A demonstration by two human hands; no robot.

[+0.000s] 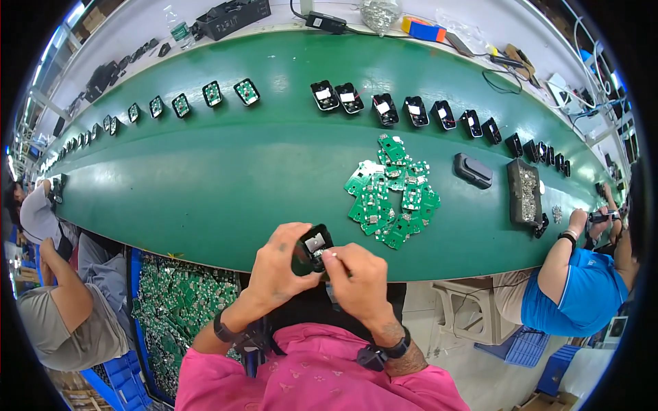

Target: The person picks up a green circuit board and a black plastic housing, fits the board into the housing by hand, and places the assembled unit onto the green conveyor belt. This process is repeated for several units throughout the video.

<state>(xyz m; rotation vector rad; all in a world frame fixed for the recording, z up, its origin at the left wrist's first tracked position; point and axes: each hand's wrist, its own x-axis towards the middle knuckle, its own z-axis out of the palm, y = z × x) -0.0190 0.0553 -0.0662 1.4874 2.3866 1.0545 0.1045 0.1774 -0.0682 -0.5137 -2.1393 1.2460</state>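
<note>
My left hand [275, 268] grips a small black plastic housing [319, 231] just past the table's near edge, its open side up. A white rectangle shows inside it. At the housing's near right side, my right hand [361, 282] is closed in a pinch with its fingertips over the opening. Something small and pale shows at those fingertips, too small to name. Beyond my hands, a loose pile of green circuit boards [373, 198] lies on the green table [205, 178].
Black housings with white rectangles [416, 111] line the far right; housings with green boards [212, 94] line the far left. At right are a black case [473, 170] and a tray of metal parts [526, 195]. A blue crate of boards [185, 308] stands lower left. People sit both sides.
</note>
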